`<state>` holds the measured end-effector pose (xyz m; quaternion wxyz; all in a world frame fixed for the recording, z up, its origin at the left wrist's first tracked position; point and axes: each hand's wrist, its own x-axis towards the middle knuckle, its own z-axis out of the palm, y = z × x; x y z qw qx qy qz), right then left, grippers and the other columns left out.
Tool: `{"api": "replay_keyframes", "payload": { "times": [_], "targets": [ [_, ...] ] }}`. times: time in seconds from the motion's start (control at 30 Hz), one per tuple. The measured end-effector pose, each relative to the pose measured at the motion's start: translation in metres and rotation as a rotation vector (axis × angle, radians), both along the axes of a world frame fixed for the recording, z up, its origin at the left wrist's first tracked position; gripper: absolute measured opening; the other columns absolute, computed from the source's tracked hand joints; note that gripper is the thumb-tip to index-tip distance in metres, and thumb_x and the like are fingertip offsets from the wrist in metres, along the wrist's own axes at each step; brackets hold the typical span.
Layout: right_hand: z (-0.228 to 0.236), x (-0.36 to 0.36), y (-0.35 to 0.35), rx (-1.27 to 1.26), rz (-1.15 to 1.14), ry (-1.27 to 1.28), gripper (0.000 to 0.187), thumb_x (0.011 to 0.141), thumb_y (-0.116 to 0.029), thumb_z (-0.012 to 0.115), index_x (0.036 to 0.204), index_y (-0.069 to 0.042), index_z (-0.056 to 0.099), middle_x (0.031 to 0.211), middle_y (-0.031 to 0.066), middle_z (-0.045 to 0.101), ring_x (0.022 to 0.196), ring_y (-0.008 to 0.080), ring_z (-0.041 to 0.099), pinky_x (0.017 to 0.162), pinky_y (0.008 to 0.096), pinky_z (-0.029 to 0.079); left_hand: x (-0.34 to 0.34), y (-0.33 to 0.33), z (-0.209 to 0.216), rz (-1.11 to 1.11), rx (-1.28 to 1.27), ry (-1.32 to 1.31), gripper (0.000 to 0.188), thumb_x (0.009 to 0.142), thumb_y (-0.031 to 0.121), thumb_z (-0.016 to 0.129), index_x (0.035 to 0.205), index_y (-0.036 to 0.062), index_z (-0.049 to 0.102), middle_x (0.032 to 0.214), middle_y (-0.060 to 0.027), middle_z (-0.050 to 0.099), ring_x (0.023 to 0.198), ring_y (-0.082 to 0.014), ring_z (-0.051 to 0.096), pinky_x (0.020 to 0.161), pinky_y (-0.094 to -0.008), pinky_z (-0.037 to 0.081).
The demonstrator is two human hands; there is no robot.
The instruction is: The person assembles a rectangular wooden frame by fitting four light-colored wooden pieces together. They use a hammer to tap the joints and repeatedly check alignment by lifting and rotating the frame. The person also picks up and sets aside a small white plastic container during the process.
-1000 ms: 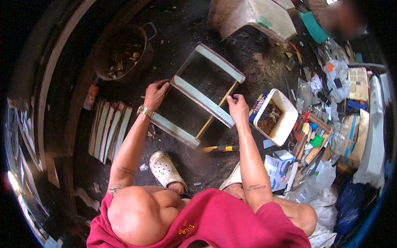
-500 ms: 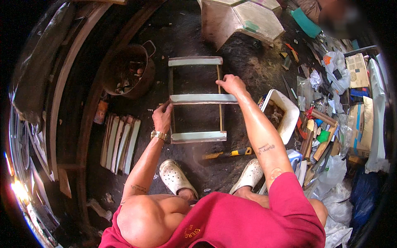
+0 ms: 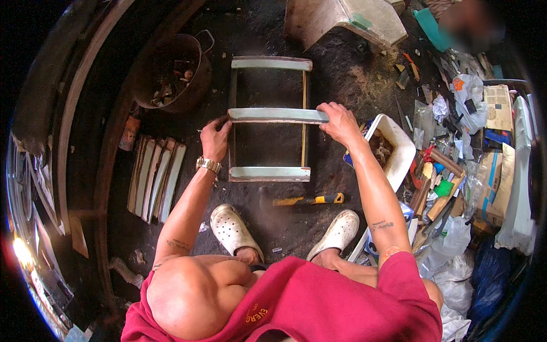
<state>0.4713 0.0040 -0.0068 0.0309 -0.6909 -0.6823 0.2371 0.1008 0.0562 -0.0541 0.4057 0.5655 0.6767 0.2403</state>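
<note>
1. Grips right end of middle slat [image 3: 276, 116] in right hand [image 3: 340, 122], with fingers over the top and thumb at the near edge
2. Touches left end of middle slat with bent fingers of left hand [image 3: 216, 138]; cannot tell whether closed on slat or on rail there
3. Has middle slat crosswise over frame [image 3: 305, 147], between far slat [image 3: 270, 63] and near slat [image 3: 269, 172], with right end jutting past right rail [image 3: 305, 94]; cannot tell whether seated on both rails
4. Wears watch [image 3: 208, 165] on left wrist and white clogs [image 3: 235, 228] on both feet
5. Has yellow-and-black tool [image 3: 319, 199] on floor [image 3: 282, 228], between frame and clogs
6. Shows, at left, row of slats [image 3: 155, 179] near pot [image 3: 200, 82]
7. Shows, at right, white tub [image 3: 405, 153] partly hidden by right forearm
</note>
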Motion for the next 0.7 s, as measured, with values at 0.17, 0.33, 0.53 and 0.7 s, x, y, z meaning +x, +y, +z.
{"api": "replay_keyframes", "payload": {
  "times": [0.17,0.33,0.53,0.7],
  "targets": [
    [-0.007,0.007,0.008,0.086,-0.021,0.058,0.049,0.077,-0.008,0.080,0.123,-0.011,0.063,0.111,0.0131,0.065,0.112,0.0374,0.061,0.098,0.0483,0.050,0.000,0.002,-0.006,0.005,-0.028,-0.062,0.034,0.092,0.026,0.074,0.115,0.0022,0.077,0.108,-0.0185,0.077,0.100,-0.0276,0.075,0.088,-0.0361,0.055],
    [-0.008,0.007,0.008,0.084,-0.025,0.071,0.050,0.076,-0.006,0.078,0.123,-0.009,0.064,0.113,0.0149,0.064,0.113,0.0385,0.061,0.098,0.0472,0.050,-0.001,0.003,-0.007,0.013,-0.042,-0.105,0.035,0.090,0.027,0.075,0.114,0.0023,0.077,0.106,-0.0172,0.078,0.099,-0.0263,0.075,0.087,-0.0356,0.055],
    [-0.006,0.006,0.006,0.097,-0.005,0.095,0.048,0.077,-0.005,0.076,0.123,-0.010,0.064,0.114,0.0167,0.065,0.113,0.0401,0.061,0.097,0.0493,0.051,0.000,0.002,0.000,0.051,-0.110,-0.113,0.038,0.088,0.029,0.075,0.115,0.0029,0.078,0.106,-0.0177,0.078,0.098,-0.0275,0.075,0.088,-0.0360,0.054],
    [-0.006,0.005,0.005,0.063,-0.032,0.092,0.047,0.077,-0.006,0.076,0.122,-0.010,0.064,0.113,0.0163,0.065,0.113,0.0402,0.061,0.097,0.0493,0.051,0.002,0.002,0.006,0.012,-0.025,-0.079,0.037,0.088,0.027,0.075,0.114,0.0018,0.077,0.105,-0.0181,0.078,0.098,-0.0278,0.075,0.088,-0.0360,0.055]
  ]
}}
